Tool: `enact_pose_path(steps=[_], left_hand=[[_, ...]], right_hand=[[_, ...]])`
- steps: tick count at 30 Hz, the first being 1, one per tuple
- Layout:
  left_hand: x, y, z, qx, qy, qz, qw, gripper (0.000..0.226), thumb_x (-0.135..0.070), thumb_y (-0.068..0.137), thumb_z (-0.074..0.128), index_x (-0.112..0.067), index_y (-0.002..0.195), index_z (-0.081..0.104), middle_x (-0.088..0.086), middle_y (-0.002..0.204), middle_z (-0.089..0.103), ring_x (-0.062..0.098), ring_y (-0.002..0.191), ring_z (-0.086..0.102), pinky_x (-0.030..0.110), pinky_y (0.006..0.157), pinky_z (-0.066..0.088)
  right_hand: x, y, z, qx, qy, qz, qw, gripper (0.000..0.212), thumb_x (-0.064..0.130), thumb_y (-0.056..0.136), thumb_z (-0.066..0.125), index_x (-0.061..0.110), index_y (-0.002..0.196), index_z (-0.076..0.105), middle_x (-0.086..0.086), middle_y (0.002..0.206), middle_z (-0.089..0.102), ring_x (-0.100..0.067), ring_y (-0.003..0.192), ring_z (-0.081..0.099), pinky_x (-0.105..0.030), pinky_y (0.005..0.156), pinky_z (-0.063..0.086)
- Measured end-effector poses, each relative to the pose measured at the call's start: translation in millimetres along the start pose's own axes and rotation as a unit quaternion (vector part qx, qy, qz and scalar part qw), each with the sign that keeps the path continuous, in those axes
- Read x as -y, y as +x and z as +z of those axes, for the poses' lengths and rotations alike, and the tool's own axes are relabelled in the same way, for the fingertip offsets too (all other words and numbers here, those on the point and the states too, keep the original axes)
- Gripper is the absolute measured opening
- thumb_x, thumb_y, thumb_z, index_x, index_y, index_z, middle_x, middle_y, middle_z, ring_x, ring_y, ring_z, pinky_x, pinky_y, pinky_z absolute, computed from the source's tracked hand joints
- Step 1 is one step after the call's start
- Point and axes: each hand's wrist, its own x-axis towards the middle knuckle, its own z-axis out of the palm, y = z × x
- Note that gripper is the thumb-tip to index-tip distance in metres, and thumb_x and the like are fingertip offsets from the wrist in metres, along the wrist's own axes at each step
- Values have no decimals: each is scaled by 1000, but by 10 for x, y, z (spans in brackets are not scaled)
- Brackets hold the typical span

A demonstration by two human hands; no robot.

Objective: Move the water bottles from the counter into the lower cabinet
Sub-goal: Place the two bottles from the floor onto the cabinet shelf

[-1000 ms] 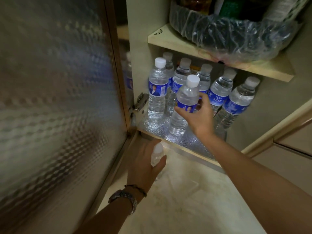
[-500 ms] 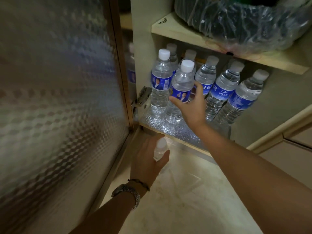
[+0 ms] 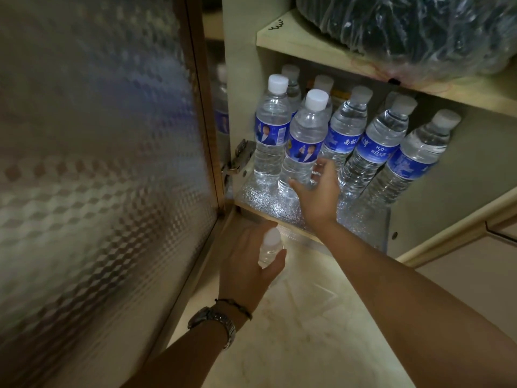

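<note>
Several clear water bottles with blue labels and white caps stand in rows on the lower cabinet's foil-lined floor (image 3: 260, 198). The front one (image 3: 306, 135) stands upright beside the leftmost bottle (image 3: 271, 127). My right hand (image 3: 317, 193) reaches into the cabinet and holds this front bottle low down, thumb on its left, fingers on its right. My left hand (image 3: 246, 264) is below the cabinet's front edge and grips another water bottle (image 3: 270, 246); only its cap and shoulder show, the rest is hidden by the hand.
The cabinet door (image 3: 98, 169) with patterned glass stands open on the left, its hinge (image 3: 240, 158) beside the bottles. The shelf (image 3: 307, 49) above carries a plastic-wrapped bundle (image 3: 419, 32). Pale floor tiles (image 3: 307, 331) lie below, and a closed cabinet front (image 3: 475, 261) is on the right.
My right hand pushed its bottle back and left into the cabinet, next to the leftmost bottle, and slid down from the label to the base. My left hand stayed put with its bottle.
</note>
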Motion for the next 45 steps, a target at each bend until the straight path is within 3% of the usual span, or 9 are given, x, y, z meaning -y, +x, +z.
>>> enact_pose_path(steps=[9,13,19,25,29,32,37,41,45], left_hand=[[-21,-13,17,-28,16,22,999,49,-29,74,72,-37,115,46,-18,104,55,-9,99,47,-2,87,30],[-17,-13,17,-10,9,19,1000,42,-29,75,71,-31,113,53,-17,102,57,-4,98,50,-1,85,32],[-23,-22,-22,28,-19,-13,999,40,-32,78,69,-27,115,55,-14,105,60,0,99,55,8,84,40],[25,22,-76,66,-62,-12,996,42,-30,80,69,-26,119,52,-9,114,59,7,110,55,34,94,46],[9,35,-88,62,-33,7,998,44,-29,78,70,-24,118,52,-10,111,58,7,108,54,34,93,46],[-7,44,-91,60,-33,12,998,45,-22,77,73,-21,117,53,-10,108,56,7,106,54,31,91,46],[2,47,-110,55,-16,7,998,46,-22,75,74,-24,115,53,-14,105,56,1,101,53,23,89,45],[2,41,-122,50,-28,-2,998,43,-20,75,74,-23,113,54,-11,103,57,2,99,54,21,88,44],[-58,23,-182,64,26,8,998,41,-27,75,74,-20,111,56,-11,100,56,-3,92,48,5,80,34]], right_hand=[[-88,96,31,-1,-2,-8,1000,63,12,71,82,12,123,46,-7,123,56,-21,110,56,-37,95,49],[-113,112,20,7,-1,-10,1000,65,14,70,83,11,123,46,-8,123,56,-21,108,56,-38,94,50],[-103,-58,-155,17,19,1,1000,58,6,72,80,13,121,49,-3,116,54,-8,94,53,-24,82,49],[-353,-839,-434,146,50,-39,987,54,-10,76,69,19,117,50,1,109,57,-2,99,56,-16,80,47],[-525,-1296,-472,291,32,-18,956,66,13,69,73,27,125,41,5,125,51,11,115,46,-7,93,34],[-558,-1423,-350,311,27,12,950,70,15,63,85,34,115,43,17,117,52,15,108,46,-1,85,33],[-549,-1518,-127,233,56,55,969,66,18,59,88,37,105,44,25,110,57,10,103,53,-9,84,41],[-536,-1534,-32,198,56,56,977,63,19,61,86,38,104,45,14,105,65,-3,97,63,-27,79,52],[-512,-1580,-48,178,46,62,981,64,18,61,87,33,108,47,12,104,67,-4,94,66,-37,81,56]])
